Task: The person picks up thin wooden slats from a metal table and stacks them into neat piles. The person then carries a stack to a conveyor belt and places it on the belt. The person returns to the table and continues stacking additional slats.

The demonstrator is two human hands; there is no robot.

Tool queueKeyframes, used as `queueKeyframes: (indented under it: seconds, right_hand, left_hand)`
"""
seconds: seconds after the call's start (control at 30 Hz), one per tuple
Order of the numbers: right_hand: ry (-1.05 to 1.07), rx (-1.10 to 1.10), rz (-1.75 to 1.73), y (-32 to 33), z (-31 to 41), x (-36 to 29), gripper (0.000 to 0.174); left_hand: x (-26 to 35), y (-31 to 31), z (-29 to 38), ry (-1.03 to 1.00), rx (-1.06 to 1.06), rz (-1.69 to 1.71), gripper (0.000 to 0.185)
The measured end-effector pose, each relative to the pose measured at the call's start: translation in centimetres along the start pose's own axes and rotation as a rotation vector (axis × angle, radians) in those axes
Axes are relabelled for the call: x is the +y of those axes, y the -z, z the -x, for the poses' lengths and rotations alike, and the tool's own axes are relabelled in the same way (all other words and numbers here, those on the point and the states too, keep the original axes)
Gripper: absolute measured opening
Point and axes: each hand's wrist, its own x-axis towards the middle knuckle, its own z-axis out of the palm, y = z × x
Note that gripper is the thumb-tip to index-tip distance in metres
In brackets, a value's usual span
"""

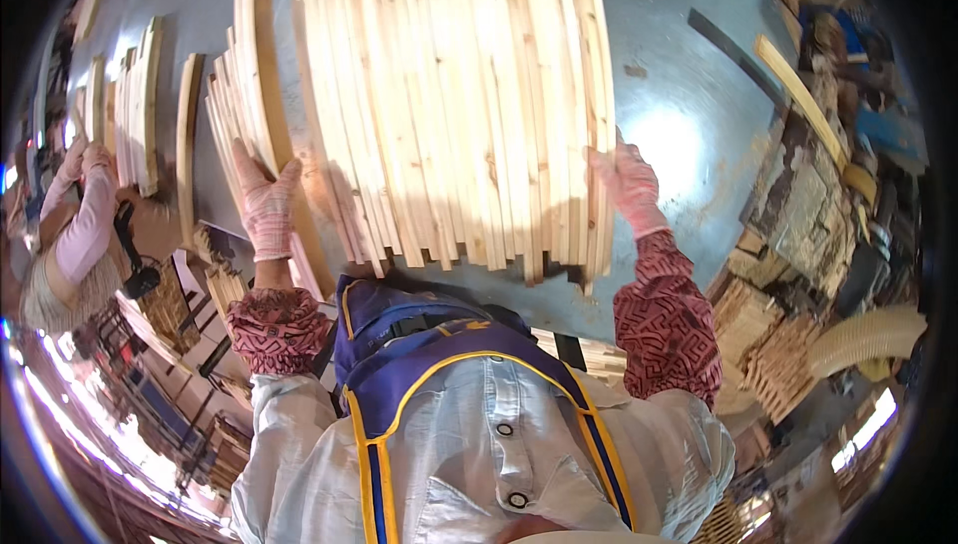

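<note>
A wide row of pale wooden strips [456, 110] lies side by side on a grey metal table [673, 170], its ends uneven. My right hand [629, 181], in a pink and white knit glove, grips the row's right edge, its thumb over the outer strips. To the left, my left hand [268, 214], gloved alike, rests on a smaller bundle of strips [251, 72]. Its thumb and fingers are spread across the bundle's near part; whether they grip it is hard to see. A narrow gap of table separates the bundle from the wide row.
A single strip [188, 140] and another bundle [138, 106] lie farther left, where a co-worker's gloved hands [86, 158] touch wood. A dark bar [733, 54] and a yellowish strip [801, 102] are at the right, near stacked wood [741, 312] and a ribbed hose [868, 342].
</note>
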Motion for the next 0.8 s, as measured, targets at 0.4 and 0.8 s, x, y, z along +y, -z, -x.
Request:
queueKeyframes:
  seconds: [0.4, 0.8]
  right_hand:
    - [-0.485, 0.608, 0.456, 21.7, -10.7, 8.8, 0.083]
    - [-0.024, -0.103, 0.284, 18.9, -16.0, 4.4, 0.080]
  left_hand:
    - [-15.1, 13.4, -2.0, 0.209, 0.058, -0.807, 0.095]
    - [-2.8, -1.0, -4.3, -0.027, -0.119, -0.351, 0.070]
